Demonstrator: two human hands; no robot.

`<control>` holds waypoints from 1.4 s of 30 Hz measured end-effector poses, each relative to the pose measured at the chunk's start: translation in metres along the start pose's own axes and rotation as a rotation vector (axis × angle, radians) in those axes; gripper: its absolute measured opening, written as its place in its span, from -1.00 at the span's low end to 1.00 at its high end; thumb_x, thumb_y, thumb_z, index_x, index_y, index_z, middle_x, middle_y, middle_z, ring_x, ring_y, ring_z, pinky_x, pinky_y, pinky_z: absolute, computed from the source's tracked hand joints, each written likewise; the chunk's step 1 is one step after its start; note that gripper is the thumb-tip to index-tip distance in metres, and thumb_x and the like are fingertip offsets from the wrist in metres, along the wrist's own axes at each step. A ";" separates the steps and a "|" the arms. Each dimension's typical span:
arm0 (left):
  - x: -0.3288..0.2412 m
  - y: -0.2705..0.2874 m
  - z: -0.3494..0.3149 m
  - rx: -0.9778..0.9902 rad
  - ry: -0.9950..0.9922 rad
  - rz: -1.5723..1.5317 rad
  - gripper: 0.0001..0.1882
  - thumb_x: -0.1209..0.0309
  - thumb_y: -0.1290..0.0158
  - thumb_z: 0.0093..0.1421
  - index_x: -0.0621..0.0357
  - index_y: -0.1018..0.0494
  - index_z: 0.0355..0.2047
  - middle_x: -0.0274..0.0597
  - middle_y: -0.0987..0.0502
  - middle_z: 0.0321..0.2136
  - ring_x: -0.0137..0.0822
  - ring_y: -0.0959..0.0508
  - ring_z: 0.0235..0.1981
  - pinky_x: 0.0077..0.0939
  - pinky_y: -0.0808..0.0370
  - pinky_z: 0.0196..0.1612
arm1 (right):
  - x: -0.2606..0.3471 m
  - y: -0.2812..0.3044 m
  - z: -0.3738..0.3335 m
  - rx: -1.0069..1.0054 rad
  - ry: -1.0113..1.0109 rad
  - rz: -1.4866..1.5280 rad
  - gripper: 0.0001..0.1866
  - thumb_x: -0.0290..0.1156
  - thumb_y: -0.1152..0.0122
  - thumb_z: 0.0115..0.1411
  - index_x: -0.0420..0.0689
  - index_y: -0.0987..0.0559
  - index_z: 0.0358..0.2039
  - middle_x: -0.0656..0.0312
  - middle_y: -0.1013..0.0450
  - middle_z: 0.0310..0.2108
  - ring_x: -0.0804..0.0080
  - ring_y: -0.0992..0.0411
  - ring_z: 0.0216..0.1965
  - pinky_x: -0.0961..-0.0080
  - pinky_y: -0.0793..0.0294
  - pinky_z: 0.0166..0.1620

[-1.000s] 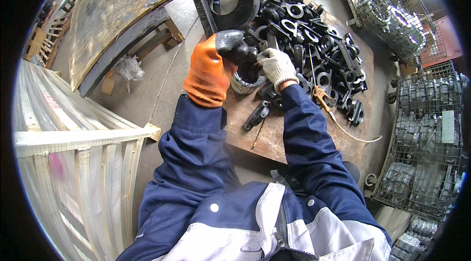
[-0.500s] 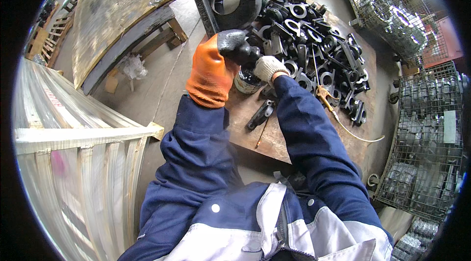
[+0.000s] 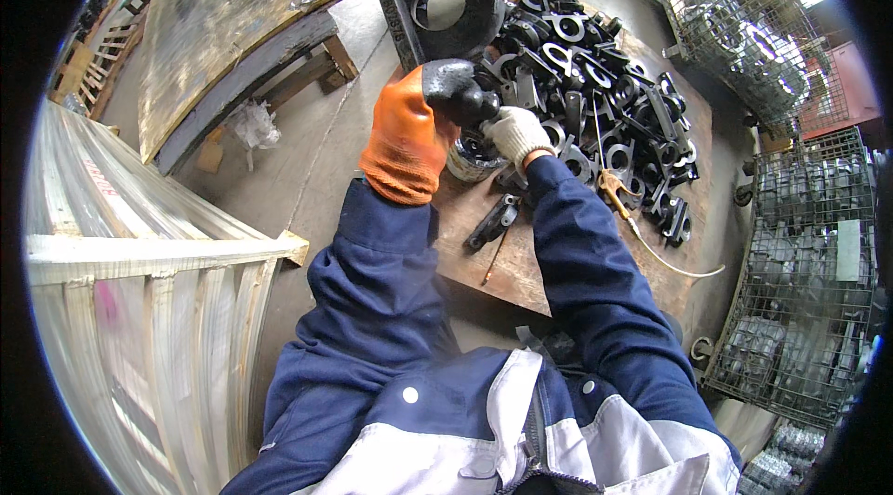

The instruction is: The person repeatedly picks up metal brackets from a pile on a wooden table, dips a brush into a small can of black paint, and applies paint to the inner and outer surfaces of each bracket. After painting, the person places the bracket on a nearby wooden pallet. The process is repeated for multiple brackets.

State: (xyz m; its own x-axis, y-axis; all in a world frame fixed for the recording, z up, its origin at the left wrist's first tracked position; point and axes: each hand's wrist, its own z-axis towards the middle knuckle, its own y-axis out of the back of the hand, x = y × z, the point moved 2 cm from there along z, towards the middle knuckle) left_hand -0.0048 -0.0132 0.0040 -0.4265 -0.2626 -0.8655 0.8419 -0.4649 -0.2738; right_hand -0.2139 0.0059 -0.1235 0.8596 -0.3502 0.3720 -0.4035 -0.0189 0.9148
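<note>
My left hand [image 3: 420,123], in an orange glove with black-coated fingers, is closed around the lower end of a black metal bracket [image 3: 402,6]. The bracket is held raised, its large ring facing me and its flat bar on the left. My right hand [image 3: 517,134], in a white knit glove, is closed just right of the left fingertips. Whatever it grips is hidden from me. Directly beneath both hands stands a round can [image 3: 468,160], partly covered by them. A small black clamp-like part [image 3: 493,222] lies on the wooden board nearer to me.
Many black ring brackets [image 3: 581,67] are heaped on the wooden board [image 3: 530,276]. An air blow gun [image 3: 614,190] with a pale hose lies at the heap's right. Wire cages [image 3: 791,262] of metal parts line the right. A wooden table [image 3: 205,48] and slatted crate [image 3: 167,258] stand left.
Both hands and the bracket have shifted slightly right in the picture. Another dark metal part now shows beside the first on the left table.
</note>
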 end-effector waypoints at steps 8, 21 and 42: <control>-0.001 -0.006 0.001 -0.079 0.284 -0.488 -0.79 0.68 -0.05 0.19 0.32 -0.56 -0.17 -0.12 -0.63 -0.30 -0.35 -0.65 -0.30 -0.50 -0.62 -0.16 | -0.007 0.064 -0.053 -0.365 0.149 0.203 -0.70 -0.15 -0.33 0.16 -0.12 -0.70 -0.28 0.16 -0.58 -0.52 0.46 -0.51 -0.51 0.51 -0.50 -0.36; -0.001 -0.014 0.000 0.016 0.265 -0.494 -0.79 0.54 0.08 0.34 0.37 -0.52 -0.14 -0.10 -0.60 -0.31 -0.32 -0.64 -0.30 -0.44 -0.64 -0.17 | -0.051 0.028 -0.057 -0.508 -0.157 0.937 -0.68 -0.41 -0.38 0.17 -0.15 -0.63 -0.05 0.30 -0.57 -0.38 0.61 -0.49 -0.44 0.68 -0.51 -0.47; 0.002 -0.012 0.000 0.019 0.234 -0.446 -0.79 0.66 0.01 0.22 0.36 -0.54 -0.16 -0.13 -0.62 -0.31 -0.35 -0.64 -0.31 -0.46 -0.64 -0.17 | -0.001 0.033 -0.042 -0.223 -0.102 0.237 -0.63 -0.04 -0.29 0.15 -0.09 -0.70 -0.27 0.04 -0.61 -0.37 0.13 -0.58 -0.32 0.32 -0.52 -0.20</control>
State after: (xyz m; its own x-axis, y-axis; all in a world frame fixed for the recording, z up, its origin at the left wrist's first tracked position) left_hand -0.0157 -0.0078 0.0058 -0.6560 0.1607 -0.7375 0.5874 -0.5048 -0.6325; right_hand -0.2153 0.0447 -0.0875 0.7098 -0.4124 0.5711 -0.5001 0.2758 0.8208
